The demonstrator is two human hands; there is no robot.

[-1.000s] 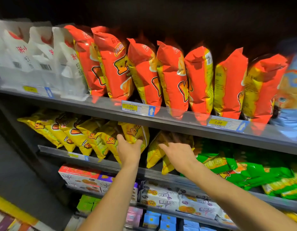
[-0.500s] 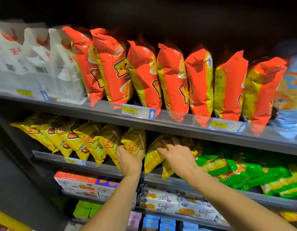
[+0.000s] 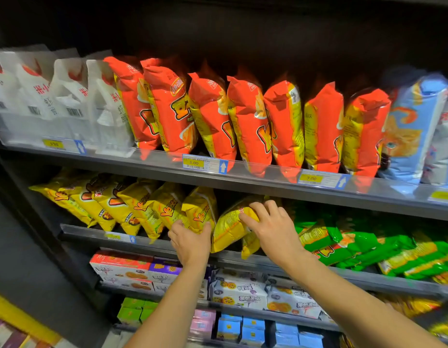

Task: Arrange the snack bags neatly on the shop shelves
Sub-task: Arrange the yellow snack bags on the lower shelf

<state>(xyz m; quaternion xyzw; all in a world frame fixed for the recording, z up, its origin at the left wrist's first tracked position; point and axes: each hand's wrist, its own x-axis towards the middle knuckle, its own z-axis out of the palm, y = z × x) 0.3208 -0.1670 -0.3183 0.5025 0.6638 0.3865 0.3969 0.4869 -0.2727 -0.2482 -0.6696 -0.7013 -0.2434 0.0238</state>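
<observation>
Yellow bags [image 3: 228, 228] gripped by left hand [image 3: 190, 243], right hand [image 3: 273, 228].

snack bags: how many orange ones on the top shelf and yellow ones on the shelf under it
orange bags: 7
yellow bags: 8, counting the two by the right hand
total: 15

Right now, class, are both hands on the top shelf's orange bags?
No: the left hand and right hand hold yellow bags on the shelf below.
</observation>
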